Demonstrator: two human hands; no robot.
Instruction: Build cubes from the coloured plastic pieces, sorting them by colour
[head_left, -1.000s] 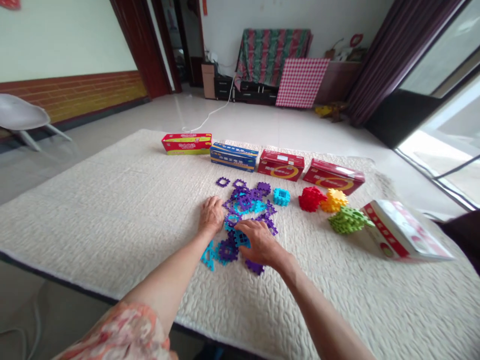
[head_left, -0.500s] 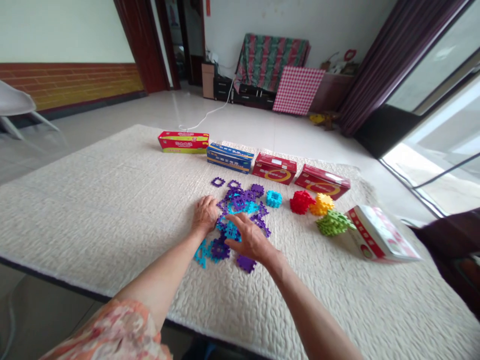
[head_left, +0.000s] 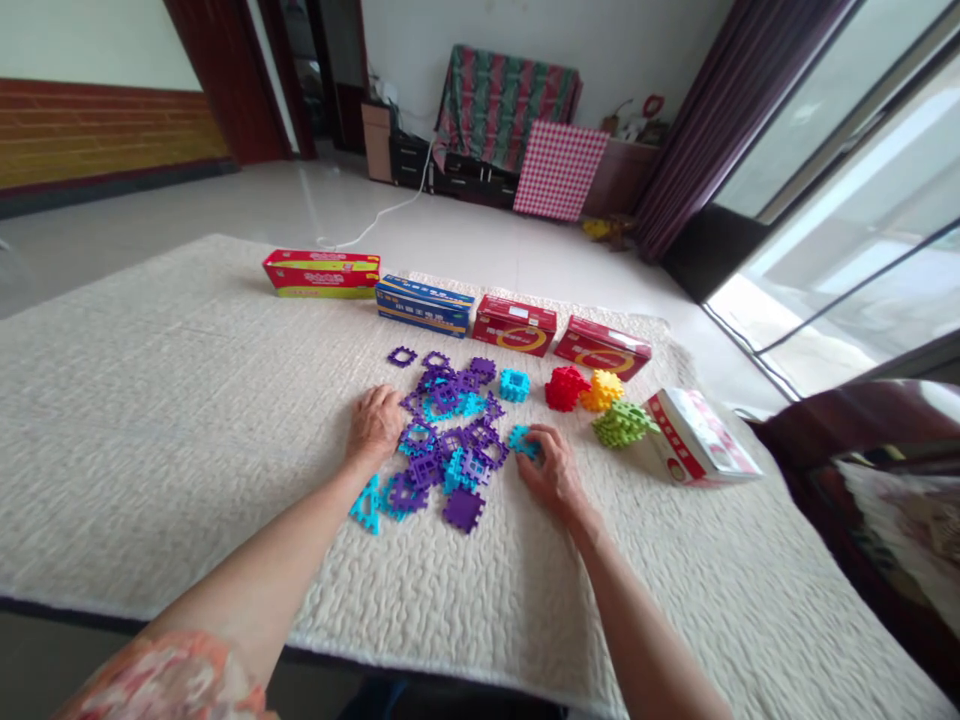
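Observation:
My right hand grips a light blue interlocking piece between thumb and fingers, just right of the pile. At the pile's left edge, my left hand rests on the cloth with its fingers stretched out, touching or close beside purple pieces. Purple notched pieces lie mixed with light blue ones in the middle. A flat purple square and a light blue triangular piece lie at the near side. Behind my right hand stands an assembled light blue cube.
Red, yellow and green piece clusters sit to the right, beside a white-and-red box. Along the back stand a red-and-green box, a blue box and two dark red boxes. A cream quilted cloth covers the table.
My right hand has moved from over the pile to its right side and now holds a light blue piece. My left hand stays by the pile. The whole view has shifted.

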